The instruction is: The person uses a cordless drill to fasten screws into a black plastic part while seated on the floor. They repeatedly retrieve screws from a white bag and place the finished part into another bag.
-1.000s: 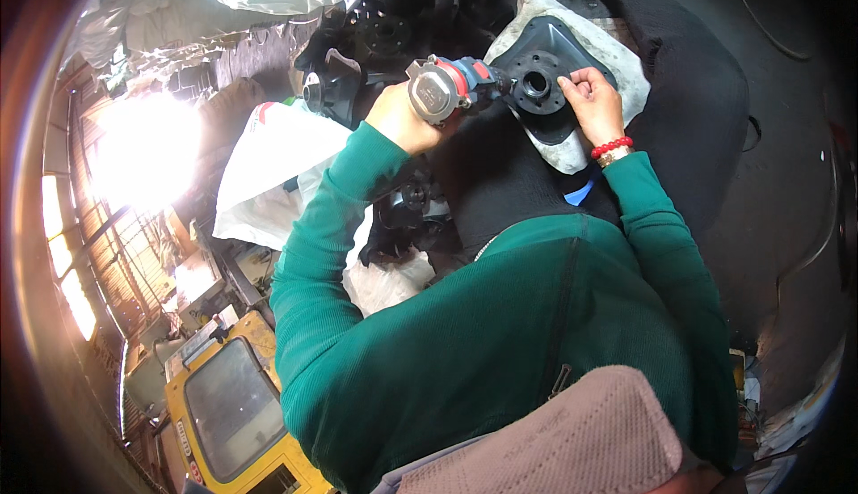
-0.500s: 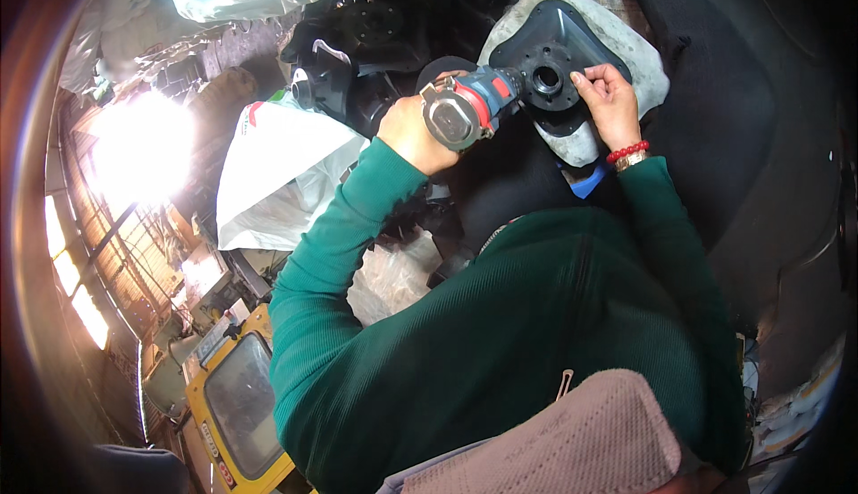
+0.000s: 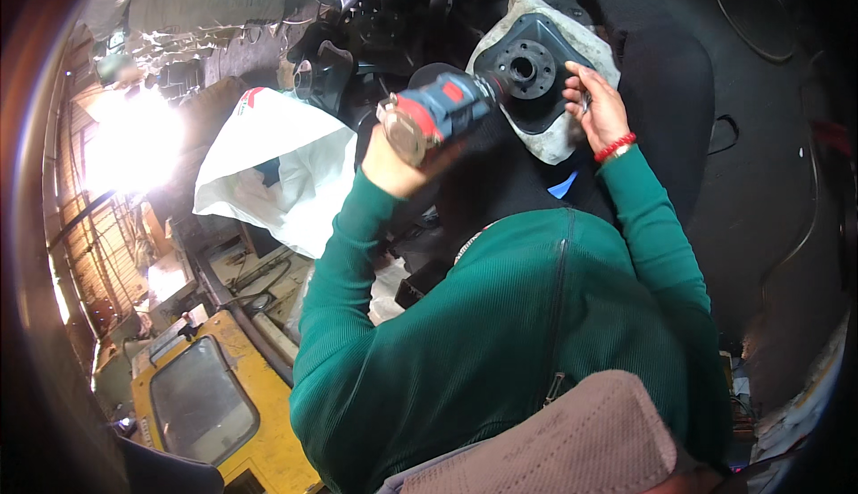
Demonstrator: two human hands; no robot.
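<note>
Head view: drill (image 3: 451, 105) partly hides left hand (image 3: 391, 170).

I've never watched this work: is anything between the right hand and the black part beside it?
Nothing visible: the right hand is at the right edge of the black part; the power tool is at left.

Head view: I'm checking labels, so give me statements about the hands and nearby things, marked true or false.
1. The left hand holds the blue-and-red power tool. True.
2. The right hand also grips the power tool. False: it is by the black part.
3. The black part lies on a pale sheet. True.
4. A red bead bracelet circles the right wrist. True.
5. The open white bag is right of both hands. False: left of both.
</note>
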